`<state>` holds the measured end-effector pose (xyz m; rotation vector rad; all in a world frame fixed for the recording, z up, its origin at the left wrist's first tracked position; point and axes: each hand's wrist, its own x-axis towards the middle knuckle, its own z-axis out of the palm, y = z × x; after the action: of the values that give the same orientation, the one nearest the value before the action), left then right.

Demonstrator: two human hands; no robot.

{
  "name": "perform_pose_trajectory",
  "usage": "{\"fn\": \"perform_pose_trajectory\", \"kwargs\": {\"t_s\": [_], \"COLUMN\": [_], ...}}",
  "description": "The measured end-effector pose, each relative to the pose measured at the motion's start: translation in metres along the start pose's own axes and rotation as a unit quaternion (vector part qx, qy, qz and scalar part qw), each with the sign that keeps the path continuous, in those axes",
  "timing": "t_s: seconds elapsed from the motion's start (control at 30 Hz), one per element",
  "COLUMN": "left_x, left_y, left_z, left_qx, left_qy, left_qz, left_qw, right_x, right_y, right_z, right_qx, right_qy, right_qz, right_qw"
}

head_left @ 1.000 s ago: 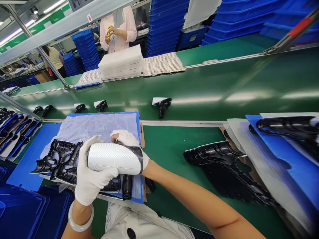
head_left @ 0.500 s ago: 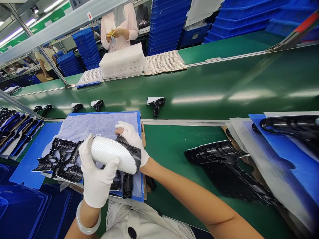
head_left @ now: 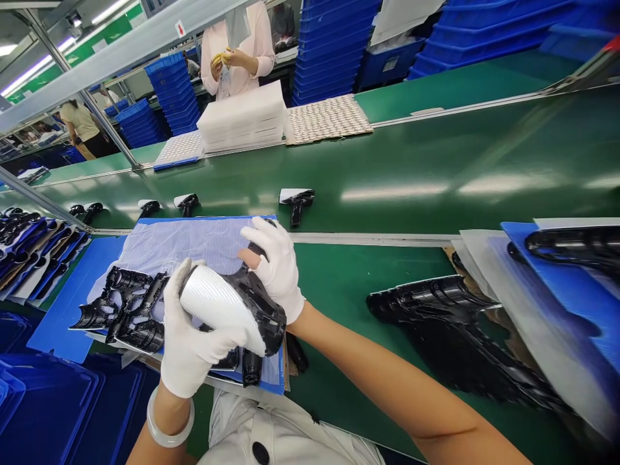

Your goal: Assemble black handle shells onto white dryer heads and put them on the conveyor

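Observation:
A black hair dryer (head_left: 259,297) with a white ribbed covering around its barrel is held tilted over the work surface. My left hand (head_left: 188,342), in a white glove, grips the white barrel with the thumb along its underside. My gloved right hand (head_left: 277,268) is closed around the dark handle, with a bare fingertip showing. Below them, black dryer shell halves (head_left: 138,307) lie on a pale wrapping sheet (head_left: 188,242) over a blue board. Another black part (head_left: 252,368) sits under the held dryer, partly hidden.
Beyond the board runs a green conveyor (head_left: 411,187) with several white-and-black dryers, one of them nearby (head_left: 296,203). Black shells (head_left: 426,300) and stacked sheets (head_left: 489,278) lie to the right. Blue bins (head_left: 43,407) stand at lower left. A person in pink (head_left: 237,55) is across the line.
The dryer has rolled in my hands, now showing more of its black side and end. My right hand has moved up and right along with the handle.

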<state>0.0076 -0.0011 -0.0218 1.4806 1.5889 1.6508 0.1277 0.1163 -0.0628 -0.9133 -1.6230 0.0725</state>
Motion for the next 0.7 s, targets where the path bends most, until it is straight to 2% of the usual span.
{"fn": "perform_pose_trajectory", "kwargs": {"t_s": [0.07, 0.17, 0.27, 0.33, 0.4, 0.43, 0.5, 0.57, 0.6, 0.63, 0.7], "left_x": [0.001, 0.002, 0.003, 0.003, 0.002, 0.002, 0.002, 0.003, 0.004, 0.005, 0.007], "left_y": [0.0, 0.002, 0.003, 0.004, 0.004, 0.005, 0.005, 0.007, 0.008, 0.008, 0.01], "left_z": [-0.001, -0.001, -0.001, -0.002, -0.003, -0.004, -0.006, -0.007, -0.008, -0.009, -0.011], "left_qx": [0.001, 0.005, 0.013, 0.02, 0.028, 0.034, 0.042, 0.041, 0.037, 0.031, 0.021], "left_qy": [-0.007, -0.008, -0.011, -0.016, -0.019, -0.019, -0.019, -0.024, -0.029, -0.037, -0.049], "left_qz": [-0.001, 0.01, 0.01, 0.006, 0.009, 0.011, 0.009, -0.004, -0.013, -0.02, -0.02], "left_qw": [1.0, 1.0, 1.0, 1.0, 0.999, 0.999, 0.999, 0.999, 0.999, 0.999, 0.998], "right_x": [0.007, 0.016, 0.019, 0.02, 0.023, 0.024, 0.025, 0.02, 0.015, 0.009, -0.004], "right_y": [-0.004, -0.007, -0.008, -0.008, -0.01, -0.01, -0.01, -0.006, -0.001, 0.005, 0.019], "right_z": [-0.005, -0.014, -0.022, -0.027, -0.032, -0.034, -0.036, -0.033, -0.03, -0.026, -0.016], "right_qx": [-0.005, -0.017, -0.01, -0.008, -0.021, -0.037, -0.074, -0.103, -0.106, -0.101, -0.074], "right_qy": [0.011, -0.015, -0.001, 0.0, 0.009, 0.033, 0.12, 0.184, 0.179, 0.144, 0.021], "right_qz": [-0.018, -0.024, -0.053, -0.08, -0.139, -0.185, -0.281, -0.321, -0.307, -0.277, -0.185], "right_qw": [1.0, 0.999, 0.999, 0.997, 0.99, 0.981, 0.949, 0.923, 0.929, 0.945, 0.98]}}
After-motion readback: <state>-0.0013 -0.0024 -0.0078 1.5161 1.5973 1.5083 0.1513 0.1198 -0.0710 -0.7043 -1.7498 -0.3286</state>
